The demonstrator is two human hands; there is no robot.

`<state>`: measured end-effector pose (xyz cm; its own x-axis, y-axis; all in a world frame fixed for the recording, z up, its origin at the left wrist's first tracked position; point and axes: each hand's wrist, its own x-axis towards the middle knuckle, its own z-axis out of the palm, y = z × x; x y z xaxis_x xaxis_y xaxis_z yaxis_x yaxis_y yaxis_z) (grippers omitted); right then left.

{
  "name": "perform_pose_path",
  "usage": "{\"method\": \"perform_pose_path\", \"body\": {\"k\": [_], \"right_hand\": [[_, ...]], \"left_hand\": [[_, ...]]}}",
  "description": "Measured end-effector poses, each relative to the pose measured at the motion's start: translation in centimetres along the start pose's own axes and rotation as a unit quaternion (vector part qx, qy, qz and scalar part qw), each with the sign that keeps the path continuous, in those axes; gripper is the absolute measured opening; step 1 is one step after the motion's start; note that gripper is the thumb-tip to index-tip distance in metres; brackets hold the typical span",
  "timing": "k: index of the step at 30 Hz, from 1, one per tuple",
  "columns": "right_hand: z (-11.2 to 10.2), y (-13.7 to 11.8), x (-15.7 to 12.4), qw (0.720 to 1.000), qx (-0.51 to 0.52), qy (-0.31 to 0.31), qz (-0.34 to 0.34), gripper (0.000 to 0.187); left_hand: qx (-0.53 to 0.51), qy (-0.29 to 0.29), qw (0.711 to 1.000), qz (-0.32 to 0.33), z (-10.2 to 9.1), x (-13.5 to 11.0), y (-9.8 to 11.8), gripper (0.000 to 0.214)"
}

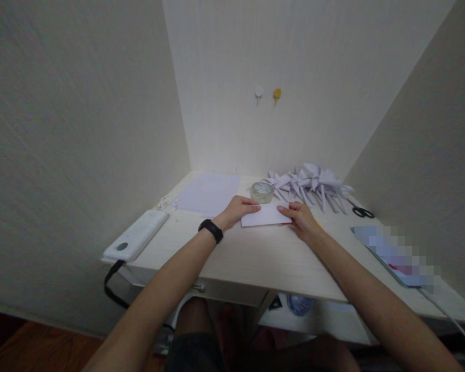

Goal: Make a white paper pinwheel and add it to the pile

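Note:
A small white sheet of paper [266, 215] is held just above the desk between my two hands. My left hand [241, 209] pinches its upper left part, thumb on top; a black watch is on that wrist. At the right end my right hand [297, 216] grips it, thumb on top and the other fingers underneath. Right behind the paper sits a roll of clear tape [262, 191]. Several white paper pinwheels [310, 181] with rolled paper sticks lie piled at the back right.
A stack of white paper [209, 190] lies at the back left. Black-handled scissors [363, 212] are at the right, with a phone or tablet [387, 256] on a cable nearer me. A white power bank [137, 237] rests on the left edge. Two hooks [277, 94] are on the wall.

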<state>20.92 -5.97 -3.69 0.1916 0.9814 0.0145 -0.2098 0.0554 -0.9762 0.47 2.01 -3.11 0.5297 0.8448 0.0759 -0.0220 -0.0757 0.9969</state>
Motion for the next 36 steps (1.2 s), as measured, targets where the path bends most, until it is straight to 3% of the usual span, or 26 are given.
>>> {"method": "perform_pose_path", "body": {"k": [17, 22, 27, 33, 36], "right_hand": [[-0.70, -0.21, 0.11, 0.999, -0.030, -0.043, 0.009, 0.040], [-0.49, -0.35, 0.01, 1.000, -0.022, -0.020, -0.006, 0.038], [-0.45, -0.52, -0.12, 0.999, -0.006, -0.046, -0.002, 0.052], [-0.65, -0.16, 0.21, 0.999, -0.021, -0.030, 0.008, 0.037], [-0.57, -0.30, 0.09, 0.999, -0.013, -0.033, 0.006, 0.040]], "left_hand": [[0.074, -0.068, 0.994, 0.049, -0.66, 0.04, 0.44, 0.035], [0.036, -0.059, 0.997, 0.025, -0.60, -0.03, 0.40, 0.039], [0.022, -0.043, 0.999, 0.023, -0.44, -0.15, 0.51, 0.038], [0.031, -0.044, 0.998, 0.020, -0.42, -0.12, 0.48, 0.038], [0.030, -0.048, 0.998, 0.026, -0.42, -0.14, 0.50, 0.038]]}}
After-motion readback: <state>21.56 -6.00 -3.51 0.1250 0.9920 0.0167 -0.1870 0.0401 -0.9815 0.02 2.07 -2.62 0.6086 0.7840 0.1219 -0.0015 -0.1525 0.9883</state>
